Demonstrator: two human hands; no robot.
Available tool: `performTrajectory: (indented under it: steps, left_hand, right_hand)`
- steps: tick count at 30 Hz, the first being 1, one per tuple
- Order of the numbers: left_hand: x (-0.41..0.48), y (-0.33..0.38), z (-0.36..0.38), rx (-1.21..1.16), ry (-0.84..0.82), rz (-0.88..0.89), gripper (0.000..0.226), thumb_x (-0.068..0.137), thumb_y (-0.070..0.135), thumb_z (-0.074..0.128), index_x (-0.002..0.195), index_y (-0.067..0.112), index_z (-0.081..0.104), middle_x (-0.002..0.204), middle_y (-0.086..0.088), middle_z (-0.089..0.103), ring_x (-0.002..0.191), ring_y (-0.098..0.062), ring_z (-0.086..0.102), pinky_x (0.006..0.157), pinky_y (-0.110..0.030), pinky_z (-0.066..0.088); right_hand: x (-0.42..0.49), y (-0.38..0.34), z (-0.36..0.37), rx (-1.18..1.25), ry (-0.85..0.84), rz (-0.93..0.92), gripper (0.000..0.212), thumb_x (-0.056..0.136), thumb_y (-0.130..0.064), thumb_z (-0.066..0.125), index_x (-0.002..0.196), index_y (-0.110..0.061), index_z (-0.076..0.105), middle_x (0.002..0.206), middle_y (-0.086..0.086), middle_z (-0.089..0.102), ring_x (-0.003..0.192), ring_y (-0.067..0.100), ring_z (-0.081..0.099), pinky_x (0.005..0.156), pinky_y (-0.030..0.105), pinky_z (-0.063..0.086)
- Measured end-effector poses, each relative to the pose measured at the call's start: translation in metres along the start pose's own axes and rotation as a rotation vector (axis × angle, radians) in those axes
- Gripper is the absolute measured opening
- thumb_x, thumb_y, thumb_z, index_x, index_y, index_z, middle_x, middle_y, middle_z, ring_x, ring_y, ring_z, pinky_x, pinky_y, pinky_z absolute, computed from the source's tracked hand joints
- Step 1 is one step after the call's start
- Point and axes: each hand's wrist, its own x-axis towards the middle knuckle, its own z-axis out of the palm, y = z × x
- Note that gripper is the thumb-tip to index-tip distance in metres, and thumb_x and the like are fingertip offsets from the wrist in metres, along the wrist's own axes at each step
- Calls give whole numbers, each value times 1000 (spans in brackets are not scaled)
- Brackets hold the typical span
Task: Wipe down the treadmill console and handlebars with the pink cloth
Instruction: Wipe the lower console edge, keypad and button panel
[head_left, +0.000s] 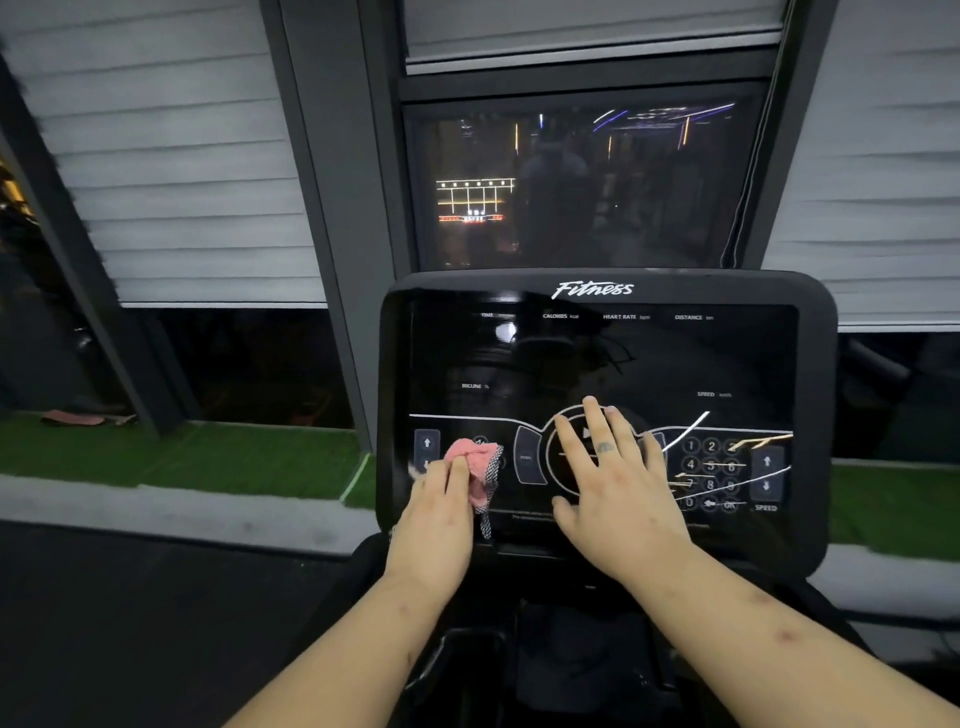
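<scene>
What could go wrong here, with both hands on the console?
1. The right hand lies flat, fingers spread, over the round centre control of the console. If the panel is live, that could start the belt, though the display looks dark.
2. The left hand presses the pink cloth beside the incline arrow key, so a swipe may press it.
3. Bare fingers may smear the glossy panel.

Dim indoor light; the glossy treadmill console (602, 358) throws back streaky glare and a bright spot at its upper left. The dark window (576, 182) mirrors coloured lights, and the blinds (182, 182) smear and bow toward the edges.
</scene>
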Motion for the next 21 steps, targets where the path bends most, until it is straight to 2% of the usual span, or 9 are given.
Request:
performTrajectory:
  steps: [2, 5, 9, 12, 13, 16, 21]
  left_hand:
    - [2, 16, 2, -5, 4, -1, 60, 102, 11, 53, 156, 15, 28, 138, -2, 42, 123, -18, 47, 101, -31, 47]
    - [6, 48, 7, -19, 9, 33, 58, 102, 14, 52, 154, 17, 28, 139, -1, 40, 125, -18, 45, 98, -30, 49]
    - [8, 101, 27, -27, 13, 116, 60, 93, 14, 67, 147, 14, 41, 130, -1, 49, 112, -18, 54, 83, -28, 55]
    - [6, 139, 51, -37, 36, 204, 68, 81, 11, 76, 142, 10, 46, 123, -4, 55, 101, -20, 58, 80, -31, 60]
    - [6, 152, 56, -32, 39, 230, 70, 77, 11, 79, 141, 9, 50, 120, -4, 58, 98, -20, 60, 80, -31, 60]
    - [4, 190, 68, -37, 25, 268, 72, 71, 17, 84, 136, 10, 55, 114, -3, 61, 94, -18, 61, 71, -28, 60]
    - [2, 223, 80, -29, -3, 308, 60, 79, 20, 79, 134, 12, 56, 109, -2, 59, 88, -17, 60, 66, -29, 59]
  right_hand:
    - [-4, 12, -1, -2, 8, 6, 91, 86, -52, 66, 163, -26, 25, 173, 12, 8, 158, 32, 15, 121, 63, 26]
    - [-11, 33, -3, -6, -16, 2, 90, 95, -56, 52, 165, -30, 2, 173, 8, -13, 160, 29, -4, 126, 59, 14]
    - [-25, 65, -7, 4, -14, 38, 91, 96, -56, 53, 165, -31, -1, 172, 7, -15, 160, 29, -5, 127, 57, 12]
    - [-36, 90, -10, 0, -27, 71, 92, 96, -55, 54, 165, -32, -2, 173, 6, -14, 160, 28, -4, 127, 56, 13]
    - [-39, 99, -10, -8, -29, 84, 92, 95, -54, 55, 165, -32, 1, 173, 6, -12, 160, 28, -2, 127, 57, 14]
    - [-48, 121, -12, -21, 17, 129, 89, 88, -51, 65, 163, -28, 24, 173, 11, 9, 158, 31, 17, 122, 60, 28]
    - [-54, 141, -11, -28, 61, 151, 77, 92, -48, 61, 161, -26, 34, 171, 11, 20, 155, 33, 26, 118, 60, 35]
